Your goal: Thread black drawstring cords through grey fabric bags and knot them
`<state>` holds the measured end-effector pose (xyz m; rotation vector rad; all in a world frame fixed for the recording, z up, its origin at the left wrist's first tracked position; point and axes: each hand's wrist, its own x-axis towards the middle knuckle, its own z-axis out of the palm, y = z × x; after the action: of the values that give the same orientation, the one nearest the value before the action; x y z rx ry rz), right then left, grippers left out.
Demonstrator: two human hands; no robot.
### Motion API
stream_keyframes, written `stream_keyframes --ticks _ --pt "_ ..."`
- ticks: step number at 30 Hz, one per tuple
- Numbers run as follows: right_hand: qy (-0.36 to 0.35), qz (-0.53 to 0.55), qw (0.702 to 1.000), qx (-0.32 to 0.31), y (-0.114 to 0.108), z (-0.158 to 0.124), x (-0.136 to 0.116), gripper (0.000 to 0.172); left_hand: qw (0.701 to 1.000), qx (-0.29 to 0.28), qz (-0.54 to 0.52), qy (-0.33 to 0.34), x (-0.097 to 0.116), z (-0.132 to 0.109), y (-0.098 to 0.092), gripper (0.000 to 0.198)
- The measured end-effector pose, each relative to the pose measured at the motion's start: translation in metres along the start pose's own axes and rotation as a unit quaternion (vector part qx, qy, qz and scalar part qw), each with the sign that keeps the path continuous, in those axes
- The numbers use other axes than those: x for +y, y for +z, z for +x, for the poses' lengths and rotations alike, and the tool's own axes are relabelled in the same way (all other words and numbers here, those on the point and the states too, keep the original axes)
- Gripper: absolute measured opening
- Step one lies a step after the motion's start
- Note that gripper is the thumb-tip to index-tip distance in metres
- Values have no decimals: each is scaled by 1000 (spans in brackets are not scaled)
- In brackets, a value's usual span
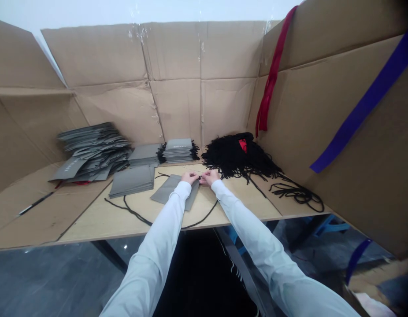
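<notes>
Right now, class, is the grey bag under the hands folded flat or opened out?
Folded flat. The grey bag lies sheet-thin on the table, left hand and right hand at its top edge.

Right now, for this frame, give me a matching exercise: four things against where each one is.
Things: 1 flat grey bag; 2 heap of black cords; 3 red strap; 4 loose pile of grey bags.
Places: A hanging on the cardboard wall; B far left of the table; C touched by the left hand and right hand; D back of the table, right of the hands.
Pairs: 1-C; 2-D; 3-A; 4-B.
</notes>
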<state>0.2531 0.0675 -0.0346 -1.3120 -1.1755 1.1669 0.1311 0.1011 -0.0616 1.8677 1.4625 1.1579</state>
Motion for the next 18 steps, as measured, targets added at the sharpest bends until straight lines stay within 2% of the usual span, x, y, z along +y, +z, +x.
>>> stream_keyframes --ticks 7,10,13,15,18 --pt "-65 -58 996 12 3 -3 3 7 992 26 -19 -122 2 2 1 17" --pt "-97 -81 992 13 3 2 11 5 984 -12 -97 -146 3 4 -2 7" --pt "-136 -129 982 5 3 8 17 3 971 -70 -176 -146 2 6 -8 18" --pt "-151 -151 977 -2 3 10 19 3 969 -84 -180 -146 1 7 -11 21" --pt "-147 -152 977 -9 2 12 21 4 977 -73 -129 -156 2 8 -11 12"
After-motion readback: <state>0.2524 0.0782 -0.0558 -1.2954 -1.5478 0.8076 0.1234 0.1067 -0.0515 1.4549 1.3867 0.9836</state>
